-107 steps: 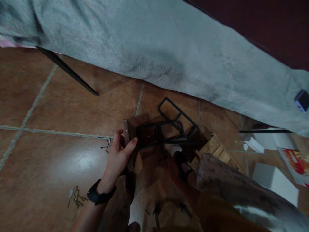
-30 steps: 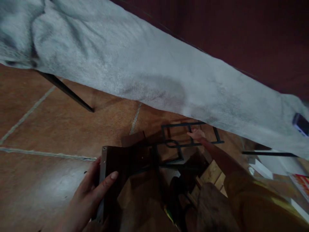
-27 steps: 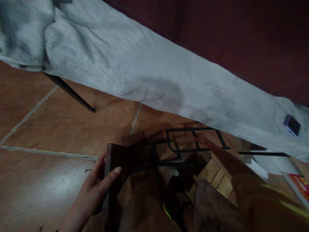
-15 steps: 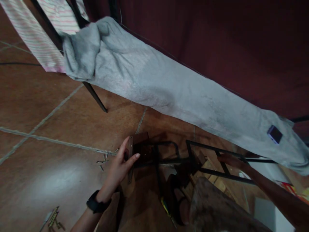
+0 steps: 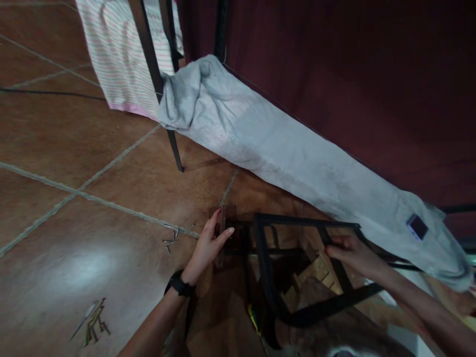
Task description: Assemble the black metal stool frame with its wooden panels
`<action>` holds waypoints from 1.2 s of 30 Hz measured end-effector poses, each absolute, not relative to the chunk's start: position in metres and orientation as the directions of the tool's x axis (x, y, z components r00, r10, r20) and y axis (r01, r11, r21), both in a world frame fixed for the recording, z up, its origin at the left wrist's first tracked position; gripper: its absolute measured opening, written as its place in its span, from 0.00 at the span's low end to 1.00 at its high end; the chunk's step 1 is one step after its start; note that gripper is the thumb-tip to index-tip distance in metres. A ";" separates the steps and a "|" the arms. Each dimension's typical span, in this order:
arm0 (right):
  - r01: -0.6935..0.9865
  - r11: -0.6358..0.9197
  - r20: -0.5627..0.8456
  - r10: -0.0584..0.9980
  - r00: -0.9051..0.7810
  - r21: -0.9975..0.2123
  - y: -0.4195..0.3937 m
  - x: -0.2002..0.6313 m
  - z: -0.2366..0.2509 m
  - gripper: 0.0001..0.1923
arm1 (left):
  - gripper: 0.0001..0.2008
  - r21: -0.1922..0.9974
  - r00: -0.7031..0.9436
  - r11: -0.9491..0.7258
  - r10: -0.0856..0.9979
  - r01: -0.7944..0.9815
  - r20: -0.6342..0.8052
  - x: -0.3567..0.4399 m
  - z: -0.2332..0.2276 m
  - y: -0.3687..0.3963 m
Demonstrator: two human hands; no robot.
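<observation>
The left hand (image 5: 208,243) grips a wooden board (image 5: 222,233). At its 3 o'clock, the right hand (image 5: 347,253) holds a black metal frame (image 5: 267,267). No writing is legible.

Holding a dark wooden board and a black metal frame over a tiled floor.

My left hand (image 5: 210,243) is gripping the edge of the wooden board (image 5: 222,233), thumb on the near face and fingers behind it, with a black watch (image 5: 179,285) sitting on that wrist. At about three o'clock from it, my right hand (image 5: 349,252) is closing around a crossbar of the black metal frame (image 5: 266,258), which is standing tilted just beside the board. Loose screws (image 5: 173,237) are lying on the floor (image 5: 74,233) at nine o'clock from my left hand, and more fasteners (image 5: 92,320) at seven o'clock. A grey blanket (image 5: 282,153) is draping at twelve o'clock, carrying a small purple device (image 5: 417,226).
</observation>
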State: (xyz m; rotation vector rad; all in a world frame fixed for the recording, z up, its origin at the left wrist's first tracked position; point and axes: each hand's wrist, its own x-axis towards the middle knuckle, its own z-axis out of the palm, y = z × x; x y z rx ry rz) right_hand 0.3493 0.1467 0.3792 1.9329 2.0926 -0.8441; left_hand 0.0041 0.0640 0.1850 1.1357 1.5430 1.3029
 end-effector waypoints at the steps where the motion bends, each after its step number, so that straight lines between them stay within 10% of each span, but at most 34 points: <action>1: 0.946 0.025 -0.513 0.836 -0.196 -0.322 0.146 0.323 0.379 0.13 | 0.33 0.990 -0.278 0.053 0.961 0.131 -0.014 0.004 0.185 0.063; 13: 0.867 0.305 -0.404 0.790 -0.461 -0.394 0.145 0.132 0.325 0.15 | 0.26 0.994 -0.340 0.052 0.940 0.098 -0.016 -0.004 0.184 0.060; 36: 0.994 0.113 -0.511 0.854 -0.096 0.003 0.181 0.237 0.310 0.19 | 0.27 0.996 -0.320 0.080 0.943 -0.044 -0.090 -0.010 0.185 0.061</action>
